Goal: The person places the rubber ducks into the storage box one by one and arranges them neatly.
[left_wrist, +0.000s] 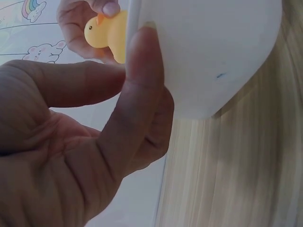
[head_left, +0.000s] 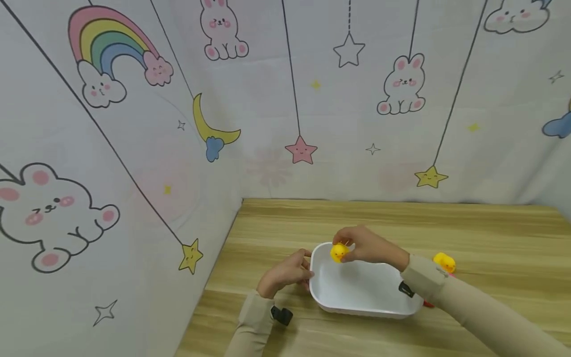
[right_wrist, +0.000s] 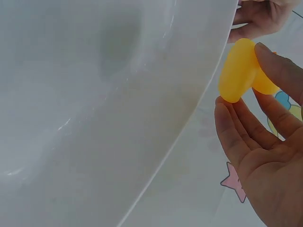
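A white oblong plastic basin point(head_left: 357, 292) stands on the table. My left hand point(head_left: 287, 272) is at its left end and pinches the rim between thumb and fingers, as the left wrist view shows with the hand point(left_wrist: 109, 109) against the white wall point(left_wrist: 213, 56). Above the basin's far left corner, my right hand point(head_left: 368, 244) holds a small yellow rubber duck point(head_left: 339, 252) by its sides. In the right wrist view the duck point(right_wrist: 238, 71) sits between thumb and fingertips, close to the rim. The basin's right end is partly hidden behind the right sleeve.
A second yellow rubber duck point(head_left: 444, 262) lies on the wood-grain table point(head_left: 276, 223) right of the basin. Pink and red bits point(head_left: 428, 303) show beside the right sleeve, mostly hidden. A white curtain point(head_left: 357, 168) with printed rabbits and stars hangs behind and at the left.
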Available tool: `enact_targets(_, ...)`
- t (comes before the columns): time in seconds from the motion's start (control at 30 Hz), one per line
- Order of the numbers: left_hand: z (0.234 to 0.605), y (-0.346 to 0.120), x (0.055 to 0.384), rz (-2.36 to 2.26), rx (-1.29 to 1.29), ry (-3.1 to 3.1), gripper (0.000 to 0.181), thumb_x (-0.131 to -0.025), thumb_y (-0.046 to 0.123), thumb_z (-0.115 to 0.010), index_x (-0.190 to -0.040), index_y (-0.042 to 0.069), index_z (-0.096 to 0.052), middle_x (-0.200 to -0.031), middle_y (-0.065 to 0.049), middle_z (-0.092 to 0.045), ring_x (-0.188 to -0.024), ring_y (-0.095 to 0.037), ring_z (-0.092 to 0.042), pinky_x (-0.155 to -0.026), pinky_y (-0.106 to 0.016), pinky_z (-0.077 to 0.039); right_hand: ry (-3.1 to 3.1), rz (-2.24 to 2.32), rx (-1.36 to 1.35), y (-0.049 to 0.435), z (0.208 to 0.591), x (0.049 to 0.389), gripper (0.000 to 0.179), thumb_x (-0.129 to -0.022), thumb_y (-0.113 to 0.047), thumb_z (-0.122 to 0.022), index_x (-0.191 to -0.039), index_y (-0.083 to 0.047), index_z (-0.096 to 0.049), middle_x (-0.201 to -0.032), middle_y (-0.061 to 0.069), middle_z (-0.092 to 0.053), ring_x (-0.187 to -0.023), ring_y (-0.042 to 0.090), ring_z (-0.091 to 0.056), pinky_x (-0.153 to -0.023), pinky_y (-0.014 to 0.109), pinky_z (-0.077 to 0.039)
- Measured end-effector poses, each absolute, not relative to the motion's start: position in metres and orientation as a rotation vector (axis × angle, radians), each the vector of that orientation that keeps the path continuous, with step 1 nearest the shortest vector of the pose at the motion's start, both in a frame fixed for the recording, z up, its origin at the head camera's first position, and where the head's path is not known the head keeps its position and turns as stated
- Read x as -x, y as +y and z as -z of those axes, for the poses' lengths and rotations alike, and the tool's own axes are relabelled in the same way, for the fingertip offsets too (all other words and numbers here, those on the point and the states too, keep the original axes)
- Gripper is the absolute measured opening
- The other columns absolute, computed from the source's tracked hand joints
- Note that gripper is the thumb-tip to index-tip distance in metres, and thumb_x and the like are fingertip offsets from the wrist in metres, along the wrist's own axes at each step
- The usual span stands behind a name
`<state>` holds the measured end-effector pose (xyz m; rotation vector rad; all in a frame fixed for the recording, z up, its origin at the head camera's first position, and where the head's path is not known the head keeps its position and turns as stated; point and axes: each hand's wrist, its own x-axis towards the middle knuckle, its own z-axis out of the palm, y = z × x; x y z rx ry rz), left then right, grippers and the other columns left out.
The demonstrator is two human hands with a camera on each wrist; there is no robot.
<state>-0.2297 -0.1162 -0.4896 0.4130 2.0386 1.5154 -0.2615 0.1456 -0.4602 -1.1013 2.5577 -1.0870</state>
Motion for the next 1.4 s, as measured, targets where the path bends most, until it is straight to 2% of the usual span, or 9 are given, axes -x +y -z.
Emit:
enact_targets(0.17, 0.491, -0.113, 0.228, -1.510, -0.406, 2.047, 0.050, -0.092, -0.012, -0.057, -0.136, -0.015, -0.035, -0.090, -0.016, -0.056, -0.060, -0.017, -0.060, -0.065, -0.046, -0.065, 2.529, 1.054, 1.078, 0.140, 0.471, 0.261, 0.033, -0.081, -0.005, -0.083, -0.111, 0.000, -0.069, -0.107, 0.002, -0.071, -0.097, 0.022, -0.065, -0.090, 0.043, -0.061)
enact_targets(0.37, 0.495, -0.112, 0.224, -1.518, -0.422, 2.037, 0.045, -0.091, -0.013, -0.057, -0.130, -0.014, -0.036, -0.087, -0.014, -0.056, -0.058, -0.017, -0.059, -0.066, -0.050, -0.065, 2.518, 1.022, 1.092, 0.133, 0.485, 0.256, 0.029, -0.081, -0.004, -0.083, -0.107, -0.004, -0.071, -0.105, 0.001, -0.071, -0.097, 0.023, -0.066, -0.088, 0.040, -0.062)
enact_targets(0.53, 0.497, -0.113, 0.223, -1.517, -0.436, 2.039, 0.045, -0.092, -0.014, -0.057, -0.131, -0.016, -0.034, -0.087, -0.014, -0.057, -0.058, -0.016, -0.059, -0.064, -0.048, -0.065, 2.532, 0.970, 1.123, 0.126, 0.496, 0.254, 0.028, -0.079, -0.004, -0.084, -0.104, -0.006, -0.072, -0.100, -0.003, -0.070, -0.094, 0.021, -0.066, -0.085, 0.040, -0.061)
enact_targets(0.73, 0.496, -0.116, 0.223, -1.518, -0.414, 2.026, 0.047, -0.092, -0.014, -0.056, -0.133, -0.016, -0.033, -0.088, -0.016, -0.056, -0.059, -0.016, -0.060, -0.067, -0.053, -0.065, 2.590, 0.931, 1.088, 0.120, 0.506, 0.253, 0.028, -0.076, -0.003, -0.086, -0.100, -0.007, -0.072, -0.095, -0.004, -0.070, -0.090, 0.018, -0.063, -0.083, 0.039, -0.061)
enact_targets(0.93, 0.495, -0.115, 0.226, -1.516, -0.417, 2.040, 0.046, -0.091, -0.013, -0.057, -0.132, -0.014, -0.035, -0.089, -0.016, -0.056, -0.059, -0.017, -0.060, -0.066, -0.050, -0.065, 2.629, 0.893, 1.065, 0.119, 0.511, 0.254, 0.029, -0.074, -0.004, -0.088, -0.097, -0.009, -0.071, -0.092, -0.007, -0.067, -0.085, 0.014, -0.059, -0.080, 0.035, -0.058)
enact_targets(1.2, 0.490, -0.115, 0.229, -1.502, -0.426, 2.046, 0.047, -0.092, -0.012, -0.057, -0.134, -0.013, -0.035, -0.092, -0.016, -0.056, -0.060, -0.017, -0.061, -0.069, -0.053, -0.064, 2.667, 0.892, 1.086, 0.117, 0.515, 0.254, 0.033, -0.070, -0.003, -0.090, -0.093, -0.008, -0.068, -0.087, -0.007, -0.063, -0.078, 0.010, -0.052, -0.072, 0.028, -0.054)
enact_targets(1.4, 0.488, -0.117, 0.229, -1.510, -0.436, 2.039, 0.047, -0.093, -0.012, -0.056, -0.134, -0.013, -0.034, -0.092, -0.016, -0.055, -0.059, -0.017, -0.060, -0.067, -0.051, -0.065, 2.714, 0.878, 1.120, 0.115, 0.516, 0.254, 0.035, -0.068, -0.003, -0.091, -0.094, -0.007, -0.068, -0.089, -0.005, -0.065, -0.078, 0.011, -0.054, -0.073, 0.029, -0.055)
